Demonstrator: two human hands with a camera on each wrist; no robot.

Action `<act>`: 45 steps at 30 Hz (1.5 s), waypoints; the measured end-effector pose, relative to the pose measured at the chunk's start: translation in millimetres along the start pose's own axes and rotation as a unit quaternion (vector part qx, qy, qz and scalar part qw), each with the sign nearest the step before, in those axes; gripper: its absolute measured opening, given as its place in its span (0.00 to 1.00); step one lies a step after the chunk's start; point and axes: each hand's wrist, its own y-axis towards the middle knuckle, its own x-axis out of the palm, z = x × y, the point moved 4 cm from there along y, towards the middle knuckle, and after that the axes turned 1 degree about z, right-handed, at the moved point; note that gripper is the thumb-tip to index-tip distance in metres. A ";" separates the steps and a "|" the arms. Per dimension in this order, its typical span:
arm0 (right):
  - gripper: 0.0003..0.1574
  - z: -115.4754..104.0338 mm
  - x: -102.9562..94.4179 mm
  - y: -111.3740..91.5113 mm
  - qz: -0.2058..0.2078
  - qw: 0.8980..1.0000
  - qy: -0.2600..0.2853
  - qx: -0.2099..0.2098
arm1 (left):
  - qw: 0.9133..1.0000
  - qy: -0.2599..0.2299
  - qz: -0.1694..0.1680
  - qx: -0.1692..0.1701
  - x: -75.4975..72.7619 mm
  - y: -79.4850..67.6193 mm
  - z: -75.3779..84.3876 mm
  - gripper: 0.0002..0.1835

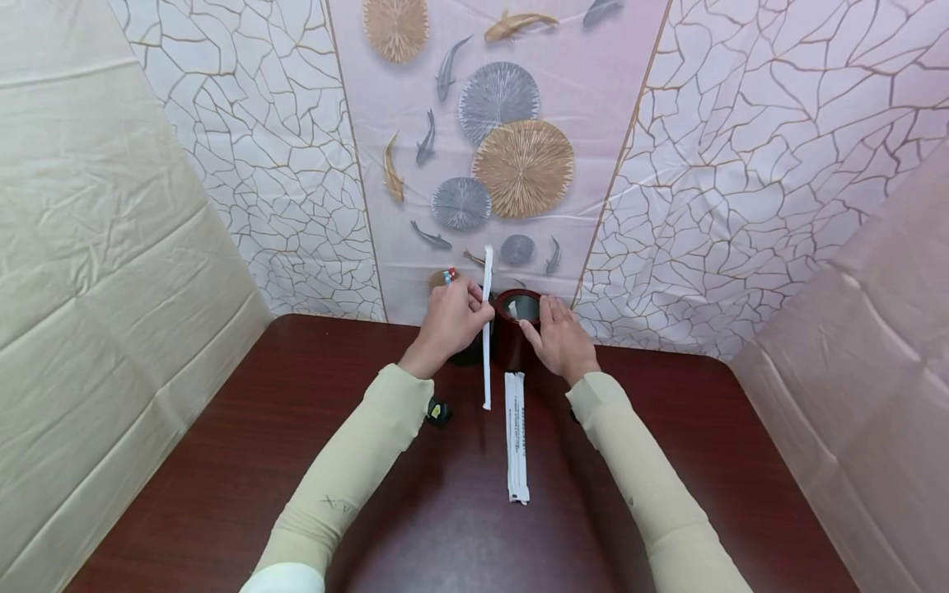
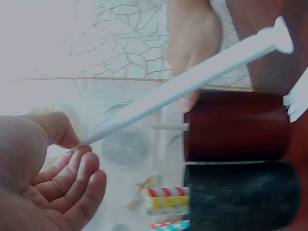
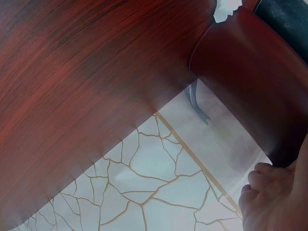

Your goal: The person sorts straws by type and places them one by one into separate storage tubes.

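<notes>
My left hand pinches a long white paper-wrapped straw between thumb and fingertips. The straw stands nearly upright just left of a dark red cup. My right hand holds that cup at its right side, thumb and fingers around the rim. A slim white stick pokes out of the cup's mouth in the left wrist view. Next to the red cup stands a black cup, mostly hidden behind my left hand in the head view. Several patterned paper straws stick out of it.
A small bundle of white wrapped straws with printed text lies on the dark wooden table, in front of the red cup. Behind the table's far edge hangs a patterned cloth; plain beige cloths flank both sides.
</notes>
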 end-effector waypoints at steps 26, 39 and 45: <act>0.51 -0.4 1.3 -2.4 -0.005 1.000 0.008 0.004 | 0.969 0.000 0.225 0.107 -25.7 39.5 31.3 0.06; 0.51 -1.0 0.4 -3.2 -0.007 1.000 0.007 0.007 | 0.973 0.011 0.221 0.065 -3.2 40.7 19.3 0.07; 0.51 0.0 0.6 -2.4 -0.006 1.000 0.014 0.009 | 0.977 0.013 0.197 0.081 12.5 41.8 15.6 0.05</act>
